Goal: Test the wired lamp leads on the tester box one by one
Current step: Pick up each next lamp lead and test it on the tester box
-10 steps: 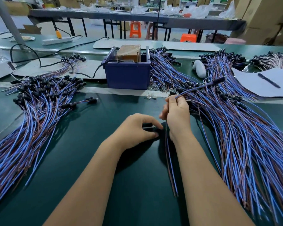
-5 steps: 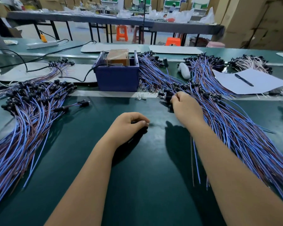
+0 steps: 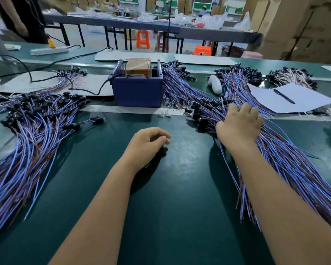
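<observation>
Green matting covers the bench (image 3: pixel 180 188) where we work, and our left hand (image 3: pixel 147 143) rests on it near the middle, fingers loosely curled with nothing in them. Our right hand (image 3: pixel 239 125) lies on top of the right pile of leads (image 3: pixel 285 159), knuckles up and fingers bent down among the black lamp ends; we cannot tell whether they have pinched a lead or only press on the heap. Those blue and brown leads fan out from under the hand toward the near right. A second heap, the left pile of leads (image 3: pixel 27 140), spreads across the left side, and two leads (image 3: pixel 84 123) lie apart just at its right edge. Farther off, at the middle, stands the blue tester box (image 3: pixel 137 90) with a brown block inside and a black cable running off to the left. To the far right a pen (image 3: pixel 284 96) lies on a white sheet of paper (image 3: pixel 304 100).
</observation>
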Demonstrator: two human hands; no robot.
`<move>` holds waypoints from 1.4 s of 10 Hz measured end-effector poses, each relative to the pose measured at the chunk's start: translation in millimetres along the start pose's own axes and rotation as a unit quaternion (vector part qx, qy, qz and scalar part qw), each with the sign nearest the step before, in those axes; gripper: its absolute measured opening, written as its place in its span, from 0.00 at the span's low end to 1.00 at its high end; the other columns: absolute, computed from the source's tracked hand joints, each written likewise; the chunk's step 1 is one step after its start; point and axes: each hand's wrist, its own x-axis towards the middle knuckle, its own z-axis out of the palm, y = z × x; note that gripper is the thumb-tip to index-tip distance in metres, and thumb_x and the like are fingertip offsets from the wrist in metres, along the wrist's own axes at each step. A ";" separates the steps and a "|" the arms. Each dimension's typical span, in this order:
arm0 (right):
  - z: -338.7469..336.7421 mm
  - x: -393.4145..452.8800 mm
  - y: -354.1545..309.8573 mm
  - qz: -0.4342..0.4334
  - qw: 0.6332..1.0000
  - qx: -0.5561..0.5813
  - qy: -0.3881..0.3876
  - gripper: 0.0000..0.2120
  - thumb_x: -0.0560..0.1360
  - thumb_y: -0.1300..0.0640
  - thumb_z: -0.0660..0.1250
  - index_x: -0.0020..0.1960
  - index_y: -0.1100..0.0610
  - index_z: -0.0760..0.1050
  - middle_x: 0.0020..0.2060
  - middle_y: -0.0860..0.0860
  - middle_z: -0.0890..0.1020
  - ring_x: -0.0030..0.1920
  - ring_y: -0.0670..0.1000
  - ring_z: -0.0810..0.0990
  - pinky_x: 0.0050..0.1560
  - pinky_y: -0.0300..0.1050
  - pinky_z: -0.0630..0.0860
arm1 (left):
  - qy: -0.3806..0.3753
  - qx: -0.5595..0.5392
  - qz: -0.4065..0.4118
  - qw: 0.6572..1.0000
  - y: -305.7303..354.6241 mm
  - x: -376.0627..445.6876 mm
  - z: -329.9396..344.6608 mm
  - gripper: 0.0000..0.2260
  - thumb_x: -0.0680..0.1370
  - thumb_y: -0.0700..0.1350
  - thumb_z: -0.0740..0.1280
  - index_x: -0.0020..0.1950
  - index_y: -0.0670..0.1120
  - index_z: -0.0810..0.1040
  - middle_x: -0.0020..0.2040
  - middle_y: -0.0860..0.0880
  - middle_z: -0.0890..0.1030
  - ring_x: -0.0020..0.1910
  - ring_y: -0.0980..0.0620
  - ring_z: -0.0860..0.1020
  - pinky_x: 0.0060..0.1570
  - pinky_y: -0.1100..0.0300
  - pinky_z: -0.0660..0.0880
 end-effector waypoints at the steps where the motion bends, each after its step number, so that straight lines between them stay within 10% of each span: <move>1: -3.2 -9.3 -32.5 -0.010 0.997 0.075 0.022 0.20 0.73 0.54 0.64 0.63 0.57 0.69 0.62 0.60 0.69 0.62 0.60 0.65 0.61 0.54 0.61 | 0.137 0.015 -0.013 0.990 -0.5 3.8 -7.1 0.12 0.79 0.40 0.63 0.44 0.55 0.81 0.40 0.48 0.83 0.36 0.50 0.77 0.45 0.63 0.77; 2: 1.7 -30.3 -82.2 -0.089 0.983 0.161 -0.001 0.19 0.74 0.50 0.64 0.64 0.55 0.70 0.62 0.57 0.70 0.63 0.59 0.65 0.61 0.53 0.60 | 0.238 0.049 -0.059 0.968 -2.7 5.1 -20.4 0.12 0.78 0.41 0.60 0.45 0.55 0.79 0.38 0.50 0.79 0.38 0.46 0.75 0.56 0.41 0.73; 4: 34.1 -72.1 -138.8 -0.176 0.954 0.206 -0.129 0.18 0.79 0.45 0.57 0.65 0.51 0.70 0.62 0.53 0.69 0.64 0.57 0.63 0.64 0.53 0.58 | 0.297 0.313 -0.146 0.890 -19.0 3.4 -46.7 0.18 0.77 0.38 0.59 0.64 0.53 0.75 0.78 0.47 0.59 0.69 0.42 0.60 0.65 0.46 0.59; 6: 37.9 -66.8 -128.2 -0.143 0.923 0.327 -0.143 0.10 0.78 0.49 0.60 0.56 0.47 0.76 0.56 0.47 0.72 0.62 0.53 0.66 0.63 0.46 0.56 | 0.225 0.418 -0.249 0.844 -31.7 10.0 -67.6 0.23 0.79 0.41 0.54 0.73 0.54 0.66 0.80 0.45 0.55 0.69 0.41 0.59 0.65 0.45 0.58; 12: 31.0 -72.6 -130.4 -0.165 0.929 0.295 -0.147 0.11 0.79 0.49 0.59 0.57 0.48 0.76 0.57 0.48 0.72 0.61 0.52 0.66 0.62 0.48 0.58 | 0.287 0.422 -0.195 0.837 -36.5 12.0 -73.5 0.16 0.78 0.44 0.57 0.63 0.49 0.77 0.69 0.50 0.68 0.64 0.45 0.58 0.59 0.49 0.58; 13: 31.6 -73.9 -131.0 -0.171 0.928 0.301 -0.134 0.10 0.79 0.51 0.59 0.57 0.49 0.76 0.56 0.48 0.73 0.59 0.52 0.68 0.60 0.46 0.59 | 0.379 0.344 -0.097 0.854 -33.3 11.6 -72.9 0.18 0.78 0.42 0.61 0.68 0.46 0.76 0.68 0.48 0.70 0.63 0.43 0.64 0.61 0.50 0.62; 14: 29.1 -74.2 -131.4 -0.167 0.887 0.415 -0.114 0.08 0.79 0.57 0.61 0.54 0.52 0.78 0.53 0.48 0.77 0.55 0.49 0.71 0.56 0.42 0.65 | 0.413 0.071 0.008 0.908 -23.2 16.0 -66.5 0.15 0.79 0.37 0.62 0.63 0.43 0.80 0.59 0.51 0.74 0.52 0.63 0.74 0.52 0.70 0.70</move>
